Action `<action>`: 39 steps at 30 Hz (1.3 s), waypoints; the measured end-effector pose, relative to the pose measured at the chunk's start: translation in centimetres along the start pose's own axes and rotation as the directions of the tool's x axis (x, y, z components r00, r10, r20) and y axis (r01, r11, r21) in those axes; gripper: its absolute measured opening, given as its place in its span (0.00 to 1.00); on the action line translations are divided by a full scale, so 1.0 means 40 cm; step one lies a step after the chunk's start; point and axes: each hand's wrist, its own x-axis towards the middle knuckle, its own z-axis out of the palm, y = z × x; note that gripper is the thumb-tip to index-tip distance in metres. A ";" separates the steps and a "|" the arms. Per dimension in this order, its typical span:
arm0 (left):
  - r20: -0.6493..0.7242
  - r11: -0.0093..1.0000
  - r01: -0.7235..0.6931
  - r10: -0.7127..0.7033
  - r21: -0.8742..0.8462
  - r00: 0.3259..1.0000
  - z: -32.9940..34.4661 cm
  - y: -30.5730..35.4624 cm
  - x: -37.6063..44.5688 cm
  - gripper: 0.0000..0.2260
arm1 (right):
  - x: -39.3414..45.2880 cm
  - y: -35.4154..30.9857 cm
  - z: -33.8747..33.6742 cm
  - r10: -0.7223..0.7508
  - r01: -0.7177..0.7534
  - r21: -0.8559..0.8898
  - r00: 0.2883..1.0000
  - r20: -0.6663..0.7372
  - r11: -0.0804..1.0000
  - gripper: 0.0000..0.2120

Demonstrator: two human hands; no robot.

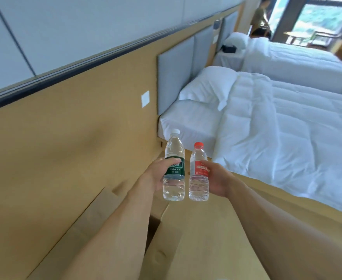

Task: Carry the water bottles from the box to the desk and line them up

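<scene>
Nearest in, at six o'clock, the open flaps of the cardboard box [113,225] sit under both forearms. Up from there, both hands are loaded! The left hand [156,176] wraps its fingers around the green-labelled water bottle [174,168], white cap up, gripping across the label. Right beside it at three o'clock, the right hand [216,178] clasps the red-labelled water bottle [199,174], red cap up. The two bottles ride upright, side by side, nearly touching, held out in the air above the box.

So this looks like the carry step: bottles out of the box, not yet set down. No tabletop is in view, so the next move calls for turning to find it, then standing them in a row.

Further off, at two o'clock, a white-quilted bed [277,128] with its pillow [210,83]; beyond that, a second bed [291,61], and the window [323,17] at one o'clock.
</scene>
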 end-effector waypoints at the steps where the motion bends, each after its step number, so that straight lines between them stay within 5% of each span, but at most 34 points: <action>1: 0.021 1.000 0.009 -0.009 0.015 1.000 0.032 0.001 0.011 0.17 | -0.015 -0.007 -0.027 -0.011 0.011 0.006 1.000 -0.009 1.000 0.18; 11: 0.132 0.981 0.084 -0.108 0.172 0.985 0.451 -0.064 0.116 0.13 | -0.223 -0.054 -0.387 -0.141 0.151 0.048 0.975 -0.169 0.987 0.18; 24: 0.339 0.888 0.079 -0.253 0.453 0.906 1.132 -0.260 0.214 0.18 | -0.605 -0.058 -0.949 -0.208 0.325 0.191 0.863 -0.461 0.926 0.32; 31: 0.478 0.805 0.003 -0.356 0.593 0.803 1.496 -0.367 0.225 0.19 | -0.838 -0.027 -1.180 -0.174 0.416 0.227 0.729 -0.662 0.881 0.28; 39: 0.572 0.664 -0.138 -0.498 0.735 0.652 1.835 -0.469 0.259 0.17 | -1.028 -0.006 -1.375 -0.062 0.477 0.195 0.470 -0.880 0.857 0.19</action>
